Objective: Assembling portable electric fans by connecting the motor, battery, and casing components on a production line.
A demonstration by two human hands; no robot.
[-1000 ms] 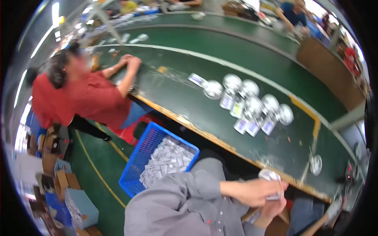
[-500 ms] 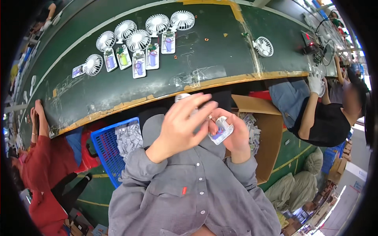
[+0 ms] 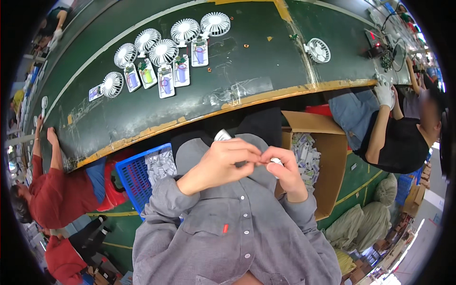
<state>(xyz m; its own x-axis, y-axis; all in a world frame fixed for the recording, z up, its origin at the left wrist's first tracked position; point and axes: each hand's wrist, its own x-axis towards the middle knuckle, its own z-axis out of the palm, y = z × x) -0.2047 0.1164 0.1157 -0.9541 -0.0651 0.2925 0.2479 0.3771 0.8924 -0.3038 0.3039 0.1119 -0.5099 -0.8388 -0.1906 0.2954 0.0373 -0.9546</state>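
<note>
Above my lap, both hands meet fingertip to fingertip. My right hand is closed around a small white part, the handle of a handheld fan, mostly covered by the fingers. My left hand pinches right beside it with thumb and fingers together; whatever lies in that pinch is too small or hidden to name. A white rounded piece shows past the back of my left hand; it looks like the fan's head, though I cannot see it join the handle.
Several white fans with opened handles, such as one fan, lie on the green bench. Another fan lies at right. A blue basket and a cardboard box of white parts flank my lap. People sit on both sides.
The handle in my right hand has turned, so its open inside with the purple battery no longer shows. My left hand has lowered and its fingers have closed in against my right fingertips.
</note>
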